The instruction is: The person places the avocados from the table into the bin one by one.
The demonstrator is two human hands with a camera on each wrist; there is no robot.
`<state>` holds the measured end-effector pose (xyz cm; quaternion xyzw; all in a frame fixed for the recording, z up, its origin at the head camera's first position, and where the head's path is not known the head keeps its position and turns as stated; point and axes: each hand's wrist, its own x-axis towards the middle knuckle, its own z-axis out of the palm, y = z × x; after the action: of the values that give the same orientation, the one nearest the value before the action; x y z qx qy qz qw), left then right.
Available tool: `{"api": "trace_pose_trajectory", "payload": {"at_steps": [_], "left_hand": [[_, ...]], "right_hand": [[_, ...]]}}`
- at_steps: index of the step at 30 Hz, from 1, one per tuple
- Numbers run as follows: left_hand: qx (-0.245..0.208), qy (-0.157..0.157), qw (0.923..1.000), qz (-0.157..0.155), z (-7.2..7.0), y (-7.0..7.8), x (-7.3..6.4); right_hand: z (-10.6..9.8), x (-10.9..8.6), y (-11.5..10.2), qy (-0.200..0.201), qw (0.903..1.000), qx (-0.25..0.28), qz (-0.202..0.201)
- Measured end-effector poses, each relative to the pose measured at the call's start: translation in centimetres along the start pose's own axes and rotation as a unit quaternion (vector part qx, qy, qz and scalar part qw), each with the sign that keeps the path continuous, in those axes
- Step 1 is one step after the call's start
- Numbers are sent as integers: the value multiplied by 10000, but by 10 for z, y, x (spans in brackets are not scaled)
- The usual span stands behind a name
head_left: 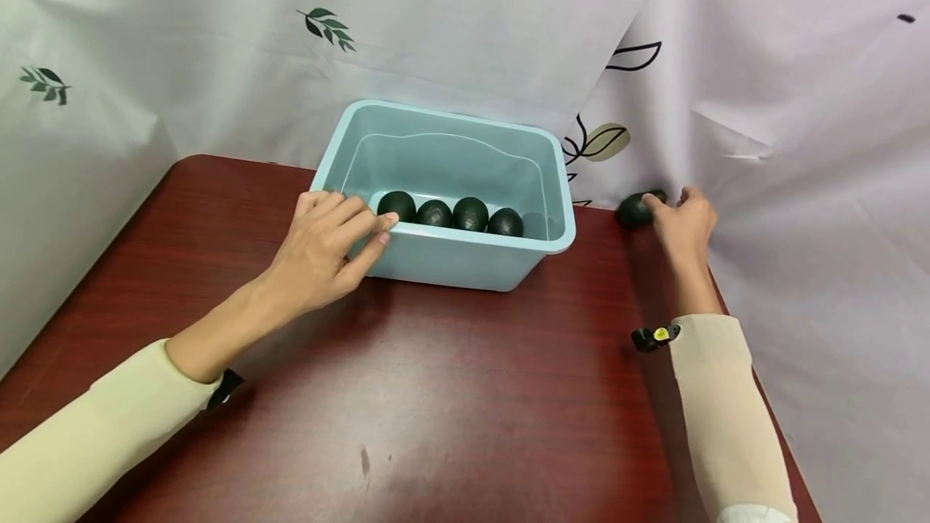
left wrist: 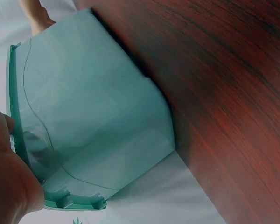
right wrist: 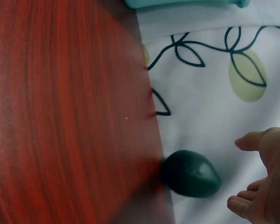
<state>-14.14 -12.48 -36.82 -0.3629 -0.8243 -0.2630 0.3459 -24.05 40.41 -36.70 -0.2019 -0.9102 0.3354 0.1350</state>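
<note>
A light blue plastic bin [head_left: 450, 261] stands on the table with several dark green avocados [head_left: 471, 215] in a row inside it. My left hand [head_left: 320, 248] grips the bin's near rim at its left end, fingers over the edge and thumb on the outside; the left wrist view shows the bin's outer wall [left wrist: 93, 102] beside this hand [left wrist: 11, 172]. Another avocado [right wrist: 191, 173] lies by the table's far right corner, against the cloth. Close to it is my right hand [head_left: 685, 226], its thumb and fingers spread, with a gap to the avocado in the right wrist view.
White cloth [head_left: 465, 31] with leaf prints hangs behind and on both sides of the dark red wooden table [head_left: 450, 394]. The bin's back side stands near the cloth. The table's right edge runs alongside my right forearm.
</note>
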Motion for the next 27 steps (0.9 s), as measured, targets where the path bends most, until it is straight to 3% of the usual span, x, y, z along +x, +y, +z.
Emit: {"api": "trace_pose_trajectory", "payload": {"at_steps": [5,12,19,27], "left_hand": [[-9,4,10000,-9,-2,-1,-1],[64,0,10000,45,-2,-1,-2],[23,9,10000,40,-1,-1,-1],[27,-47,10000,24,-1,0,-1]], "right_hand": [[5,6,8,-304,9991,-155,236],[15,11,17,-319,9988,-257,254],[40,59,58,-382,9951,97,908],[58,92,89,-656,9921,-32,1065]]}}
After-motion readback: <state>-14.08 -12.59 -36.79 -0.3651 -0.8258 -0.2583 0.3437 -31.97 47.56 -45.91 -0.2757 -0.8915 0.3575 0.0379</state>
